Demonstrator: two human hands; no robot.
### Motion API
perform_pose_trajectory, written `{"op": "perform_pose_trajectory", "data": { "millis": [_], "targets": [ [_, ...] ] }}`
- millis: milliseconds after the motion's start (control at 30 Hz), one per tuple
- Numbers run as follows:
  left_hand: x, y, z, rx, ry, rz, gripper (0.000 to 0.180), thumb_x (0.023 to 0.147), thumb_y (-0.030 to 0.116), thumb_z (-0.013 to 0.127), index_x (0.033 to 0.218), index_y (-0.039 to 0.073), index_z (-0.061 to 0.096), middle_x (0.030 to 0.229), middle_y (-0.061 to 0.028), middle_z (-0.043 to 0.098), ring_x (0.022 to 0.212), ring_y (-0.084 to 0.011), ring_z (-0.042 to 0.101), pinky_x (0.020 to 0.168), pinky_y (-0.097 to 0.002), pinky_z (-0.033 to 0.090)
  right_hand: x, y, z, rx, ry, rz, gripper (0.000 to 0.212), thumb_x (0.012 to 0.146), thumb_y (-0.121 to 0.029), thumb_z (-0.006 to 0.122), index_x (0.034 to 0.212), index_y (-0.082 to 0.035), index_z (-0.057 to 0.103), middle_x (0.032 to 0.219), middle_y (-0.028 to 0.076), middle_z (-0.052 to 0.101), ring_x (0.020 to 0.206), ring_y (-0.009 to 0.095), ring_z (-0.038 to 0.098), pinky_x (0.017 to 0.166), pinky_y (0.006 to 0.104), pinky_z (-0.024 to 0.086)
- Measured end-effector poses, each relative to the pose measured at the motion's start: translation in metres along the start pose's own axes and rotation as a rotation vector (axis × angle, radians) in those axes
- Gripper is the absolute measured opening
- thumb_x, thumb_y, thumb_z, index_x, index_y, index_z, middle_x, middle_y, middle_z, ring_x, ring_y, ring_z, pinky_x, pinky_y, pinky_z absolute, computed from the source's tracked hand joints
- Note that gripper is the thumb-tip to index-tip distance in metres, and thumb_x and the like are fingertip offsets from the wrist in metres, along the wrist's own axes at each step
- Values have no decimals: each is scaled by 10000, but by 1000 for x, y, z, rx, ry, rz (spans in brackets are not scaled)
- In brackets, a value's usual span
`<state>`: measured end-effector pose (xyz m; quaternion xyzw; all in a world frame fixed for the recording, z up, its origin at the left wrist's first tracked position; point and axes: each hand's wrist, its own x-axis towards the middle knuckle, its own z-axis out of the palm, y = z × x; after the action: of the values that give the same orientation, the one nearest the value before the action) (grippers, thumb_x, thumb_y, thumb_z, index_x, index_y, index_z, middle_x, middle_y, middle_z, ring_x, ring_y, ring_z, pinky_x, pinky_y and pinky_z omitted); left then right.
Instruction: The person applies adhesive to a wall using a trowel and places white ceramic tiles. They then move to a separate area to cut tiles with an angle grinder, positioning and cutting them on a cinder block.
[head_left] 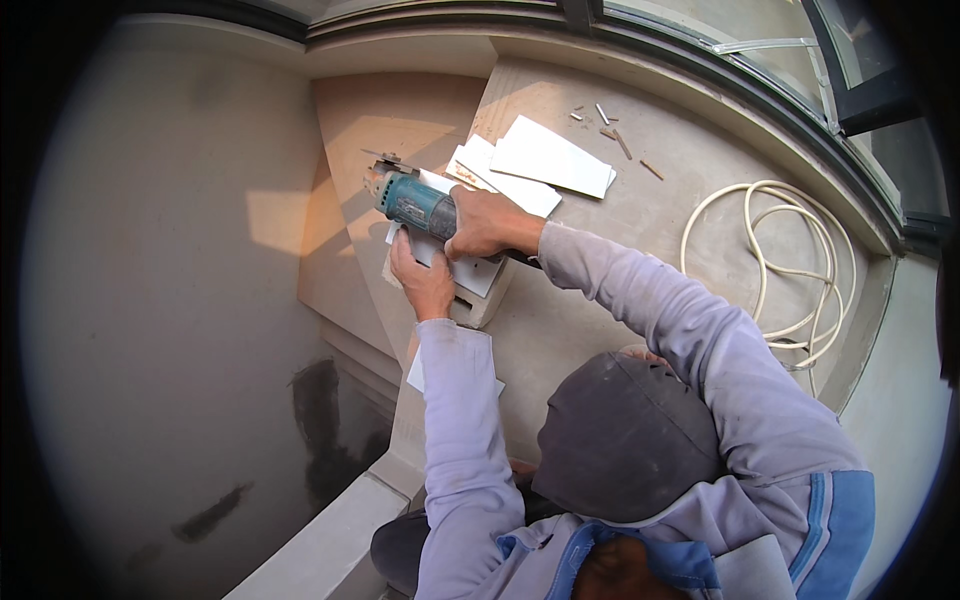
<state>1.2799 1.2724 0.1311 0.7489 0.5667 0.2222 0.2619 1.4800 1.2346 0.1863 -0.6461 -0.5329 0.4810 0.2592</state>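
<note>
On a grey-beige ledge [585, 270] below the dark-framed window [845, 55], the person's right hand [488, 222] was wrapped around the dark rear part of a teal-and-dark-grey cylindrical angle grinder [415, 203], gripping it firmly. The grinder lay slantwise above a flat white rectangular tile [472, 274], its thin cutting disc [392, 159] at the end away from the person. A pale printed mark showed on the teal casing, but it was too small and blurred to read.

The left hand [425, 285] was at the near side of the grinder, touching the white tile, thumb and fingers apart; whether they pinched its edge could not be told. That tile rested on a pale, slotted block [478, 312]. Just beyond the right hand lay a loose group of plain white tiles [552, 157], with small brown and pale fragments [622, 143] near them. A cream cable [762, 265] lay in loops farther right.
</note>
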Motion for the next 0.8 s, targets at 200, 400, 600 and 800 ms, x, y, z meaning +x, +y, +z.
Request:
{"op": "perform_pose_trajectory", "data": {
  "millis": [200,400,600,800],
  "targets": [
    [-15,51,-7,449,-335,58,1173,629,481,840,1507,-15,240,1563,-282,205,1448,-509,122,1194,-517,142,-2,1,-3,8,5,2,725,617,-316,774,1136,115,506,1026,311,643,944,398,661,817,408,523],
    [-4,40,-8,481,-380,125,1176,599,538,850,1472,-40,314,1537,-295,243,1434,-517,146,1195,-519,156,0,-2,0,10,-2,12,722,625,-317,762,1142,117,507,1026,309,646,949,397,661,821,404,524],
    [-3,43,-8,488,-389,148,1149,596,549,857,1439,-60,368,1526,-295,268,1438,-490,167,1203,-504,155,0,-1,0,6,4,10,723,626,-313,759,1146,123,510,1027,312,647,946,396,663,820,399,527],
    [-3,42,-6,494,-397,143,1145,588,505,876,1443,-53,360,1536,-292,255,1450,-459,167,1215,-497,132,-2,-1,-1,-4,5,16,716,626,-309,759,1140,125,514,1024,312,647,945,395,663,821,398,526]
  ]
}}
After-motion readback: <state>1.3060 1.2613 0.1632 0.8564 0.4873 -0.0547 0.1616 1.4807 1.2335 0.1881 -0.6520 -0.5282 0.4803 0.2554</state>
